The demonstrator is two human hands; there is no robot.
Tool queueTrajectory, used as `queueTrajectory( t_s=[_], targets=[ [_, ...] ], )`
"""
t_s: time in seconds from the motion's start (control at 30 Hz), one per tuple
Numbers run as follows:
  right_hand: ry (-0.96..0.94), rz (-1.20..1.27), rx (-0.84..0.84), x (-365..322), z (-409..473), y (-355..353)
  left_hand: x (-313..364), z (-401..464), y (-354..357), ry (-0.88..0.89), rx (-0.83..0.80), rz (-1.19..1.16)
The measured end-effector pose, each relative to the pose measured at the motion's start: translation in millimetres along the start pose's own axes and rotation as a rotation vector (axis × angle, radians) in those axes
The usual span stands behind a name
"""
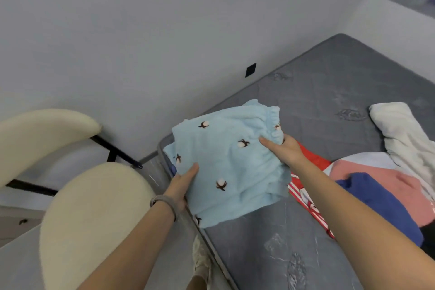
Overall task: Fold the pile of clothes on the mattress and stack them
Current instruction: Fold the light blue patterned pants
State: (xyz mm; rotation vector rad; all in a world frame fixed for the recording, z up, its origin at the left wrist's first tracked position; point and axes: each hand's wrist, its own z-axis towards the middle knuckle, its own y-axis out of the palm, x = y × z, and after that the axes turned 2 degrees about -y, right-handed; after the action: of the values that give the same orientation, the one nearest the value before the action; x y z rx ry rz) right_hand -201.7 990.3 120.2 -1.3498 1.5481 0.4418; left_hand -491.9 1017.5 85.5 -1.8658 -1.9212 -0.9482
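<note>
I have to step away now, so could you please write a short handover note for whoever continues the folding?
Left hand grips the near-left edge of the light blue garment; right hand grips its elastic band at the far right.
The garment is folded and held over the mattress corner.
Left: set it down to stack, then fold the pile of clothes and the white garment on the right.

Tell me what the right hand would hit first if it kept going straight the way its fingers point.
The right hand points up-left across the light blue garment it grips, so that fabric comes first. Beyond it lies the mattress edge, then the wall, though depth is unclear.
</note>
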Motion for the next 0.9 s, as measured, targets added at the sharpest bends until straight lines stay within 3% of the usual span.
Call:
queueTrajectory(
  t_s=[0.2,0.37,0.6,0.9],
  targets=[
    [0.005,-0.149,-0.006,-19,133,53,50,106,-12,0.021,0.06,-0.001],
    [-0.026,-0.253,-0.006,7,206,97,38,195,-27,-0.057,0.2,0.122],
    [0.054,-0.342,-0.022,81,247,129,-1,255,-41,-0.143,0.295,0.37],
    [0.086,-0.369,-0.048,91,265,137,-10,276,-43,-0.131,0.317,0.372]
  ],
)
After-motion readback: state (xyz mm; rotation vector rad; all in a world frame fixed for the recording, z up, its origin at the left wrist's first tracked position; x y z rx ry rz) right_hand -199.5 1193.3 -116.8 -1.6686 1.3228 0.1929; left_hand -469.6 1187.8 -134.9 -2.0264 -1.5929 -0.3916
